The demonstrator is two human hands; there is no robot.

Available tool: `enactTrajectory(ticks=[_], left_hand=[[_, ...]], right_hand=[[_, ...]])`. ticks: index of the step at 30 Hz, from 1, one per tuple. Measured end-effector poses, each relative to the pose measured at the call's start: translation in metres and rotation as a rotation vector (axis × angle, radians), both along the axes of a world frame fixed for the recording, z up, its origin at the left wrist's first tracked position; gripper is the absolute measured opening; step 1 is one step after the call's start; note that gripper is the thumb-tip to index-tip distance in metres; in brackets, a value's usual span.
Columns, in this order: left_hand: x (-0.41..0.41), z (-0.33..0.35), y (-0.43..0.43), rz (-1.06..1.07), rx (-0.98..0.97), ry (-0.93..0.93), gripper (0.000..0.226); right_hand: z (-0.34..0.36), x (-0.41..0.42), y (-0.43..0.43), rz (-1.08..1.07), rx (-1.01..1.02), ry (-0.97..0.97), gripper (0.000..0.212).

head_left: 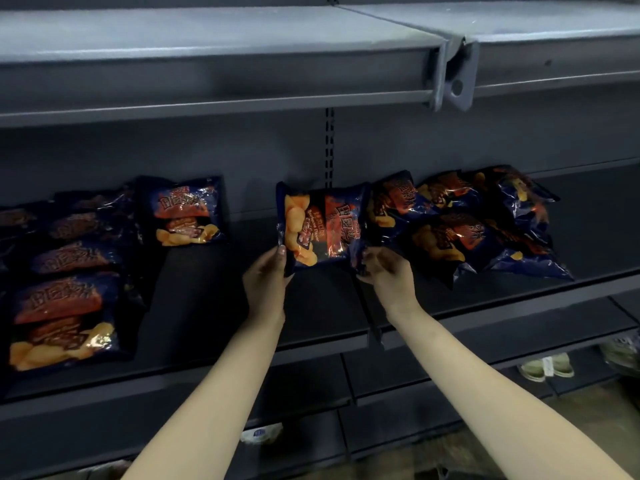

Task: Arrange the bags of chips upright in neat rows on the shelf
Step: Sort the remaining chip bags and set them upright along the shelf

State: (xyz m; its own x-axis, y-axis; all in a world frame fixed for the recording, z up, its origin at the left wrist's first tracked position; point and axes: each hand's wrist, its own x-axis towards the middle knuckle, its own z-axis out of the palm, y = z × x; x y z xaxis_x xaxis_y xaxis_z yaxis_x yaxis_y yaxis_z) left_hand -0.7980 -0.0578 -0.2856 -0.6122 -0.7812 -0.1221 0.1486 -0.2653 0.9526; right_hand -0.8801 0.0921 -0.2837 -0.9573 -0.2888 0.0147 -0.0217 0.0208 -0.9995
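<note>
The left hand [266, 275] is gripping the lower left edge of a bag of chips [320, 226] and the right hand [384, 268] is gripping its lower right corner, the bag being turned sideways at mid-shelf [214, 306]. Upright bags [65, 299] are standing in a row at left; a pile of bags [478, 230] is lying just beside the held one at right.

Your left hand [266, 282] and right hand [384, 268] grip the two lower corners of a dark blue and orange crinkled plastic chip bag [320, 226], turned on its side over the dark grey metal shelf [311, 306]. Just right of your right fingers, touching the held bag, lies a jumbled pile of matching bags [478, 226]. Well left of your left fingers a lone upright bag [187, 211] stands at the back; farther left, a row of bags [65, 296] runs back to front. A grey metal upper shelf [221, 64] spans above.
</note>
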Motion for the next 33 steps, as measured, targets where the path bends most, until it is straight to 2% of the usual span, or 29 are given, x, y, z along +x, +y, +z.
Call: enactTrajectory(ticks=[4, 7, 11, 13, 15, 17, 19, 22, 24, 26, 30, 33], left_hand=[[0.01, 0.004, -0.009, 0.063, 0.031, -0.046, 0.013], [0.014, 0.006, -0.012, 0.072, 0.084, -0.024, 0.016], [0.014, 0.007, -0.01, 0.061, 0.243, -0.025, 0.014], [0.015, 0.009, -0.012, -0.026, 0.21, -0.066, 0.017], [0.015, 0.012, -0.021, -0.082, 0.047, -0.1, 0.026], [0.013, 0.022, -0.036, -0.016, -0.06, -0.081, 0.037], [0.012, 0.039, -0.049, 0.024, -0.139, -0.04, 0.037], [0.008, 0.06, -0.053, -0.11, -0.344, -0.103, 0.036], [0.008, 0.067, -0.047, -0.252, -0.395, -0.168, 0.031], [0.009, 0.067, -0.038, -0.349, -0.328, -0.159, 0.019], [0.018, 0.061, -0.033, -0.317, -0.136, -0.065, 0.008], [0.028, 0.059, -0.043, -0.279, -0.071, -0.048, 0.009]], right_hand=[[-0.002, 0.002, -0.006, 0.0, -0.026, -0.111, 0.024], [0.002, 0.003, -0.015, -0.023, -0.022, -0.134, 0.019], [0.004, 0.004, -0.024, -0.116, -0.011, -0.178, 0.018], [0.005, 0.0, -0.022, -0.137, 0.101, -0.075, 0.025], [0.016, -0.006, -0.015, -0.146, 0.239, 0.093, 0.032], [0.035, -0.013, -0.007, -0.124, 0.372, 0.264, 0.033], [0.053, -0.017, -0.003, -0.053, 0.474, 0.41, 0.034], [0.072, -0.021, -0.003, 0.084, 0.527, 0.547, 0.032], [0.08, -0.02, -0.006, 0.153, 0.553, 0.592, 0.03], [0.085, -0.015, -0.01, 0.205, 0.537, 0.587, 0.029], [0.083, -0.004, -0.017, 0.242, 0.372, 0.497, 0.024], [0.079, 0.005, -0.019, 0.318, 0.19, 0.263, 0.021]])
